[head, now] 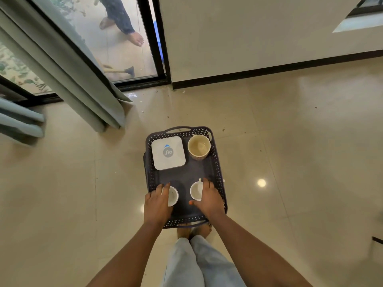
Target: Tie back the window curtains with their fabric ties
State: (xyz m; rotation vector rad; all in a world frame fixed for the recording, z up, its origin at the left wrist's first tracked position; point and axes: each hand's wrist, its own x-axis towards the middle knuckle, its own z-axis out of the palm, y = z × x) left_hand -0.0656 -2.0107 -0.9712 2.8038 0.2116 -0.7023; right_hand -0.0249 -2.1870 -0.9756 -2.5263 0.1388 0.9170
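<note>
A grey-green curtain (78, 83) hangs loose down to the floor in front of the glass sliding door (124, 54). The folds of a second curtain (18, 121) show at the left edge. No fabric tie is in sight. Both my hands are far from the curtains, over a dark perforated tray (217, 162) just ahead of my feet. My left hand (157, 204) curls round a small white cup (173, 196). My right hand (209, 200) grips a second white cup (195, 190), thumb at its near side.
On the tray also stand a white square Jio box (168, 153) and a beige cup (199, 146). Behind the glass, a person's bare feet (135, 38) and a long-handled tool (124, 71) lie outside. A white wall (259, 34) with dark skirting runs to the right.
</note>
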